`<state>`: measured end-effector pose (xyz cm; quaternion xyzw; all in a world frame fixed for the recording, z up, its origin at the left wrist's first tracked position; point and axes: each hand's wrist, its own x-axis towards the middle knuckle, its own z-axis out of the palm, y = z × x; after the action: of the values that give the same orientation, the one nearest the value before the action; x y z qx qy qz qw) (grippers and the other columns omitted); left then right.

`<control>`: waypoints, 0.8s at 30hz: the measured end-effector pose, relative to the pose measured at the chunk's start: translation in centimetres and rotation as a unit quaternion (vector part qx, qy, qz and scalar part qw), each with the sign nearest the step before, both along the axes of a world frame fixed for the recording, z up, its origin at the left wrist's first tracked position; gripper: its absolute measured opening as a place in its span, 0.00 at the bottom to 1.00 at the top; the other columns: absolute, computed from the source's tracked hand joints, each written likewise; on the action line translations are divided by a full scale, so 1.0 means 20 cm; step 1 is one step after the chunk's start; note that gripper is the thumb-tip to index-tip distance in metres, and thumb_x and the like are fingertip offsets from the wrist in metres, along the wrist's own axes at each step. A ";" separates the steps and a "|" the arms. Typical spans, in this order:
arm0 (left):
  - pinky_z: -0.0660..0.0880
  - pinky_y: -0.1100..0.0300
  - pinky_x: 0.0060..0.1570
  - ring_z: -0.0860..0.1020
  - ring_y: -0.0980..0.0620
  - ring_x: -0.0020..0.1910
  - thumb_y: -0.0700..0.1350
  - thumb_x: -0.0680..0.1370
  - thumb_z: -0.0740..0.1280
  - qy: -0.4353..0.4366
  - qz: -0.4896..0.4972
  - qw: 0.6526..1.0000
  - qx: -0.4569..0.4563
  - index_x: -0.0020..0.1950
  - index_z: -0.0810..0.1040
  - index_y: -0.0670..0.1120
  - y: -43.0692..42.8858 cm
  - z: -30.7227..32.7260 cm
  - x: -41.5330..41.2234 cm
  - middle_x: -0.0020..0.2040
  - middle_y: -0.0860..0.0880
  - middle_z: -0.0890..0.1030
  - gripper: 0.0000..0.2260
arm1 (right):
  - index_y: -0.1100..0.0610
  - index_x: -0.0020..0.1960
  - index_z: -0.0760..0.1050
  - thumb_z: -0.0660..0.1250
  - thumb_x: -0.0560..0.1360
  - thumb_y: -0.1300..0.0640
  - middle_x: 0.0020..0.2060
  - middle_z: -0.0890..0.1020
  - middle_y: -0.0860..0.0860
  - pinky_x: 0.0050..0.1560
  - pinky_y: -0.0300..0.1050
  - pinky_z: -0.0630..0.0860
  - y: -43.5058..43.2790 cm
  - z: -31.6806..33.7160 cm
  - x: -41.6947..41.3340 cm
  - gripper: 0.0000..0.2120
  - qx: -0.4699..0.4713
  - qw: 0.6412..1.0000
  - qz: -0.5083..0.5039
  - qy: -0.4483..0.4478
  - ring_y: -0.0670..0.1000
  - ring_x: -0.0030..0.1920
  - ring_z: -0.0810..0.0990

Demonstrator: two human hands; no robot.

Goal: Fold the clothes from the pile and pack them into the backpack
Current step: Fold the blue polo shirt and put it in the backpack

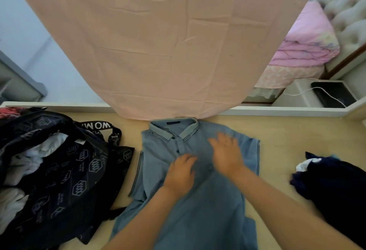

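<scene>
Head view: one wide-angle camera worn on the person's head, facing forward and steeply down, close above the pale surface point(281, 139). The surface fills the lower half of the frame, with the shirt point(198, 206) at lower centre nearest the lens. The bed point(158, 42) beyond occupies the upper half.

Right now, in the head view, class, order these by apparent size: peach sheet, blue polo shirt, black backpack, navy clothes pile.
1. peach sheet
2. blue polo shirt and black backpack: look alike, both cut by the frame edge, so unranked
3. navy clothes pile, also cut by the edge
</scene>
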<state>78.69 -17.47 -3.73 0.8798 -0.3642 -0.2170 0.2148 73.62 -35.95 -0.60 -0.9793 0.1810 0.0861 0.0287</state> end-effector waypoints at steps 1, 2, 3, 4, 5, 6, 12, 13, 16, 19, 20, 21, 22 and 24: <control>0.69 0.51 0.59 0.72 0.44 0.63 0.38 0.76 0.64 -0.048 0.042 0.997 -0.031 0.66 0.75 0.47 0.03 0.01 0.03 0.65 0.46 0.74 0.18 | 0.49 0.75 0.64 0.68 0.75 0.50 0.77 0.59 0.58 0.71 0.55 0.62 0.11 -0.04 -0.02 0.30 0.066 0.997 0.019 0.043 0.59 0.75 0.61; 0.71 0.52 0.53 0.74 0.43 0.55 0.34 0.73 0.65 -0.096 0.091 0.990 -0.050 0.59 0.77 0.45 0.08 0.01 0.06 0.58 0.45 0.75 0.16 | 0.47 0.78 0.59 0.62 0.79 0.47 0.79 0.54 0.56 0.74 0.56 0.58 0.19 -0.07 -0.03 0.29 0.128 0.988 0.016 0.080 0.57 0.77 0.56; 0.72 0.51 0.49 0.74 0.42 0.51 0.31 0.71 0.65 -0.126 0.142 0.980 -0.059 0.54 0.77 0.43 0.14 0.01 0.10 0.54 0.44 0.75 0.15 | 0.44 0.79 0.54 0.59 0.80 0.44 0.80 0.48 0.53 0.75 0.60 0.53 0.25 -0.11 -0.04 0.30 0.172 0.979 0.004 0.107 0.55 0.79 0.50; 0.73 0.50 0.47 0.73 0.41 0.49 0.29 0.69 0.64 -0.139 0.185 0.972 -0.048 0.53 0.76 0.42 0.21 0.00 0.13 0.53 0.43 0.75 0.15 | 0.41 0.80 0.49 0.57 0.81 0.41 0.80 0.42 0.50 0.75 0.66 0.49 0.28 -0.14 -0.06 0.31 0.194 0.972 -0.006 0.131 0.54 0.80 0.43; 0.73 0.49 0.48 0.72 0.41 0.50 0.28 0.69 0.63 -0.130 0.231 0.964 -0.028 0.53 0.75 0.41 0.28 0.00 0.17 0.54 0.41 0.74 0.15 | 0.39 0.80 0.45 0.55 0.81 0.39 0.79 0.37 0.47 0.73 0.71 0.45 0.29 -0.18 -0.07 0.32 0.197 0.968 -0.006 0.155 0.52 0.79 0.38; 0.73 0.49 0.50 0.72 0.41 0.52 0.29 0.72 0.62 -0.103 0.267 0.958 0.004 0.55 0.74 0.41 0.35 0.00 0.20 0.56 0.41 0.73 0.14 | 0.38 0.79 0.44 0.55 0.81 0.40 0.78 0.34 0.45 0.71 0.75 0.44 0.27 -0.20 -0.07 0.31 0.192 0.966 -0.005 0.172 0.50 0.79 0.35; 0.71 0.55 0.50 0.74 0.44 0.56 0.46 0.81 0.62 -0.001 0.268 0.956 0.120 0.62 0.71 0.42 0.46 -0.05 0.20 0.57 0.42 0.75 0.13 | 0.46 0.74 0.61 0.57 0.79 0.47 0.80 0.48 0.51 0.70 0.77 0.49 0.13 -0.19 -0.04 0.23 0.135 0.979 -0.064 0.136 0.53 0.79 0.46; 0.72 0.54 0.48 0.75 0.43 0.53 0.45 0.79 0.63 0.013 0.281 0.952 0.121 0.57 0.73 0.41 0.44 -0.05 0.22 0.55 0.41 0.77 0.10 | 0.47 0.74 0.61 0.57 0.79 0.46 0.80 0.49 0.53 0.72 0.75 0.48 0.14 -0.18 -0.03 0.24 0.121 0.981 -0.058 0.137 0.54 0.79 0.47; 0.73 0.51 0.52 0.74 0.40 0.54 0.40 0.77 0.63 0.044 0.318 0.943 0.083 0.49 0.77 0.40 0.40 -0.04 0.23 0.53 0.39 0.76 0.05 | 0.48 0.79 0.52 0.57 0.79 0.45 0.80 0.45 0.56 0.76 0.67 0.46 0.21 -0.18 -0.03 0.30 0.102 0.990 -0.015 0.093 0.57 0.80 0.42; 0.70 0.53 0.42 0.77 0.39 0.48 0.41 0.80 0.61 0.069 0.404 0.911 -0.046 0.48 0.69 0.41 0.37 0.07 0.24 0.44 0.42 0.75 0.04 | 0.45 0.80 0.45 0.59 0.79 0.47 0.80 0.39 0.54 0.76 0.66 0.45 0.30 -0.20 -0.04 0.34 0.143 0.986 0.019 0.078 0.55 0.79 0.38; 0.68 0.54 0.39 0.77 0.39 0.45 0.42 0.82 0.59 0.063 0.432 0.896 -0.077 0.49 0.66 0.42 0.37 0.12 0.25 0.42 0.44 0.75 0.05 | 0.45 0.80 0.42 0.59 0.80 0.46 0.79 0.37 0.54 0.76 0.67 0.45 0.32 -0.21 -0.05 0.36 0.162 0.982 0.016 0.097 0.55 0.79 0.36; 0.68 0.54 0.37 0.78 0.40 0.43 0.42 0.83 0.57 0.036 0.445 0.889 -0.104 0.51 0.63 0.43 0.37 0.18 0.27 0.41 0.45 0.75 0.04 | 0.45 0.80 0.39 0.58 0.80 0.44 0.79 0.34 0.54 0.76 0.67 0.44 0.34 -0.22 -0.05 0.37 0.172 0.978 0.010 0.122 0.54 0.79 0.35; 0.68 0.54 0.36 0.78 0.40 0.41 0.41 0.83 0.56 0.001 0.440 0.890 -0.115 0.53 0.63 0.45 0.39 0.24 0.30 0.42 0.45 0.75 0.02 | 0.45 0.80 0.36 0.58 0.80 0.42 0.78 0.33 0.54 0.75 0.67 0.43 0.34 -0.23 -0.06 0.38 0.171 0.975 0.007 0.142 0.54 0.78 0.33; 0.70 0.53 0.36 0.76 0.42 0.40 0.36 0.81 0.56 -0.105 0.417 0.897 -0.104 0.61 0.64 0.48 0.46 0.37 0.39 0.50 0.45 0.76 0.11 | 0.45 0.79 0.33 0.58 0.80 0.40 0.78 0.32 0.54 0.75 0.67 0.41 0.35 -0.25 -0.06 0.41 0.162 0.976 0.005 0.147 0.53 0.78 0.32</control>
<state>86.49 -8.20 3.60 0.9415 -0.0051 0.0253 0.3359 72.34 -28.98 -5.51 -0.9391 0.1616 0.2579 0.1598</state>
